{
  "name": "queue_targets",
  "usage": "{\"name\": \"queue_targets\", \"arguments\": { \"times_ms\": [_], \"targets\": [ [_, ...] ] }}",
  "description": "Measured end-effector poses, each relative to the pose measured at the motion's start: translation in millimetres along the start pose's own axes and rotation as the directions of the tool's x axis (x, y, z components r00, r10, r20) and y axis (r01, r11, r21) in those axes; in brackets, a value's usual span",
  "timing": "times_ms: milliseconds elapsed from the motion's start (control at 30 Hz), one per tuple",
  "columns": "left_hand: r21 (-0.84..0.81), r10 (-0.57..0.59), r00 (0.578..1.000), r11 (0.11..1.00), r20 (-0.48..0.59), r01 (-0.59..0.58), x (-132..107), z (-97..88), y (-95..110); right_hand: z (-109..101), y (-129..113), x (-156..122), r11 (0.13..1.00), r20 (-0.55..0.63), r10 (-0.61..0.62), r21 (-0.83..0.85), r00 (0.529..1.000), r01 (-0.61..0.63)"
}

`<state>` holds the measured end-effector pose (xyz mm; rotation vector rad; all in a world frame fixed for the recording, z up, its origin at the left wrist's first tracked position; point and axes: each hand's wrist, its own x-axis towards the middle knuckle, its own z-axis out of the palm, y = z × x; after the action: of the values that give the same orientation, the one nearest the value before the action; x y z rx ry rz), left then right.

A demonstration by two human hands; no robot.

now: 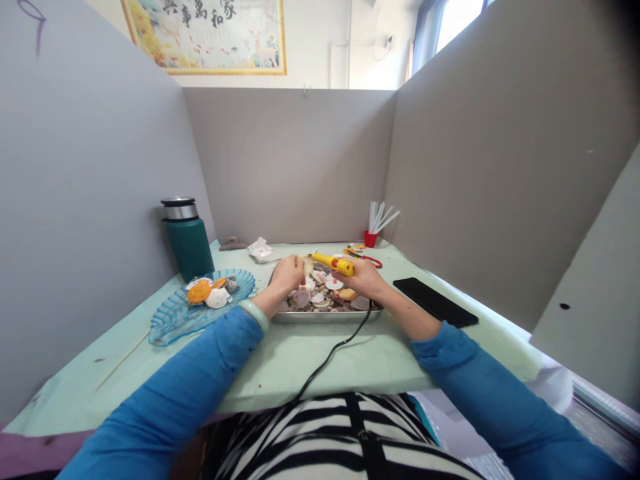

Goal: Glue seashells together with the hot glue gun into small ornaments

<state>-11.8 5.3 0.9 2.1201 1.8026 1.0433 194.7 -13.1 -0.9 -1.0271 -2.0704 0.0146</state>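
My right hand point(366, 277) is wrapped round a yellow hot glue gun point(334, 264), its nozzle pointing left towards my other hand. A black cord point(345, 341) runs from the gun down over the table's front edge. The fingers of my left hand point(289, 275) are pinched on a small pale yellowish piece point(308, 265) that looks like a shell, close to the nozzle; the fingers partly hide it. Under both hands lies a metal tray point(325, 317) full of mixed seashells point(319, 297), white, brown and orange.
At left are a blue glass plate point(170, 327) with orange and white shells, a green flask point(190, 247) and a thin stick point(123, 360). A black phone point(435, 301) lies at right. Behind are red-handled scissors point(367, 259), glue sticks in a red cup point(371, 239) and crumpled paper point(261, 250). Grey partitions point(290, 160) enclose the table.
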Motion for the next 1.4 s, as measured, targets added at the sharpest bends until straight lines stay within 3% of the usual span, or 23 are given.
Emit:
{"name": "queue_targets", "arguments": {
  "times_ms": [1400],
  "targets": [
    [0.002,-0.018,1.0,1.0,-0.015,0.018,-2.4,-3.1,4.5,1.0,2.2,-0.6,0.999,0.006,0.012,-0.044,1.0,-0.012]
  ]
}}
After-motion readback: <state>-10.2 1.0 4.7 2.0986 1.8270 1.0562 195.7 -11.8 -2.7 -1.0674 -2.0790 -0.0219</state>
